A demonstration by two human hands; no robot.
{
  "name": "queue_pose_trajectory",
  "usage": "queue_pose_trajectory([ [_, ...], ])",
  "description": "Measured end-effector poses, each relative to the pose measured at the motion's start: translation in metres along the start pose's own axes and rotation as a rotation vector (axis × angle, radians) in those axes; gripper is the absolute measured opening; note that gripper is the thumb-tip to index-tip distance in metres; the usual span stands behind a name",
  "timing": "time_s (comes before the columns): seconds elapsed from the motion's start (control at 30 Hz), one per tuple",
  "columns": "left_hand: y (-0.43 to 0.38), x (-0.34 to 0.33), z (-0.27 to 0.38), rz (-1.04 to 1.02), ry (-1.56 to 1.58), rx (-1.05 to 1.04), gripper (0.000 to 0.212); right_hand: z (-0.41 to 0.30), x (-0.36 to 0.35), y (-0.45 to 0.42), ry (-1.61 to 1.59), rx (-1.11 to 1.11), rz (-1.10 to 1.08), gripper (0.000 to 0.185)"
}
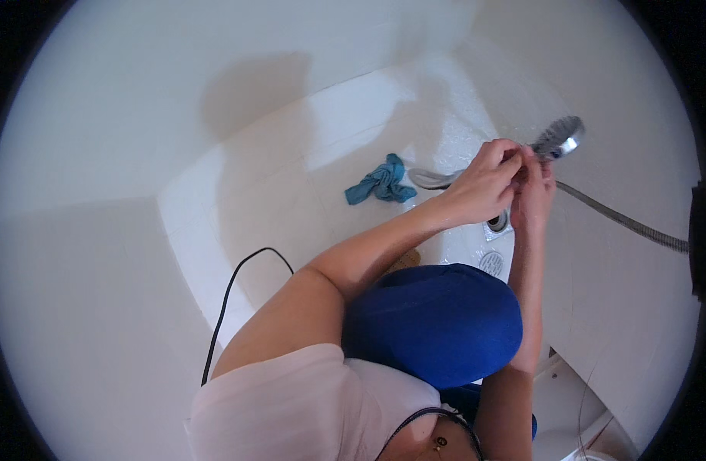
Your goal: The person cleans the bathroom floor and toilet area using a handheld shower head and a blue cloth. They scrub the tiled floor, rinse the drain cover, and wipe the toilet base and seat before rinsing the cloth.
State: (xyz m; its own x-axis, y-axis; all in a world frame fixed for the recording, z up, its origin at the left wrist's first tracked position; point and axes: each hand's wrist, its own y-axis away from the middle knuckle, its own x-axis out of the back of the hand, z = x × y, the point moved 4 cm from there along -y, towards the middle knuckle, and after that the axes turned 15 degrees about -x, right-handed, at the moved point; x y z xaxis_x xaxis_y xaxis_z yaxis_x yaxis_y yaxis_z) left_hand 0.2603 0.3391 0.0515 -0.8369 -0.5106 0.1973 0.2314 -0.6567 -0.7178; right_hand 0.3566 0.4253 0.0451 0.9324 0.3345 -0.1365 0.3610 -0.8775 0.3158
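Note:
A chrome handheld shower head [562,138] points up and right, with water spraying around it. Its handle end disappears into my right hand [533,193]. My left hand [491,178] presses against the right one with bent fingers; what lies between them is hidden. From the hands a ribbed metal shower hose [618,219] runs to the right, and a shiny curved loop, apparently of hose, shows left of my left hand. On the wet tiled floor a crumpled teal cloth [382,183] lies to the left of that loop.
Below my hands is an uncovered floor drain [496,225], with a round perforated drain cover [491,263] beside it. My blue-clad knee [433,325] partly covers a tan slipper [408,260]. A black cord [226,305] curves at the left. Pale walls surround the floor.

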Motion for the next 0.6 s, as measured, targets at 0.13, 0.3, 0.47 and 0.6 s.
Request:
queue_pose_trajectory([
  [0.13, 0.111, 0.036, -0.083, 0.195, -0.110, 0.249, 0.035, -0.009, 0.002, 0.003, 0.080, 0.073, 0.100, 0.016],
  [0.3, 0.177, 0.034, -0.110, -0.513, -0.690, -0.032, 0.031, -0.025, -0.003, -0.007, 0.471, 0.363, 0.140, 0.043],
  [0.47, 0.191, 0.078, -0.160, -0.865, -0.609, 0.197, 0.029, -0.024, 0.011, -0.006, 0.571, 0.362, 0.171, 0.044],
  [0.6, 0.146, 0.204, -0.162, -0.400, -0.594, 0.372, 0.027, -0.023, 0.039, 0.006, 0.573, 0.410, 0.082, 0.025],
])
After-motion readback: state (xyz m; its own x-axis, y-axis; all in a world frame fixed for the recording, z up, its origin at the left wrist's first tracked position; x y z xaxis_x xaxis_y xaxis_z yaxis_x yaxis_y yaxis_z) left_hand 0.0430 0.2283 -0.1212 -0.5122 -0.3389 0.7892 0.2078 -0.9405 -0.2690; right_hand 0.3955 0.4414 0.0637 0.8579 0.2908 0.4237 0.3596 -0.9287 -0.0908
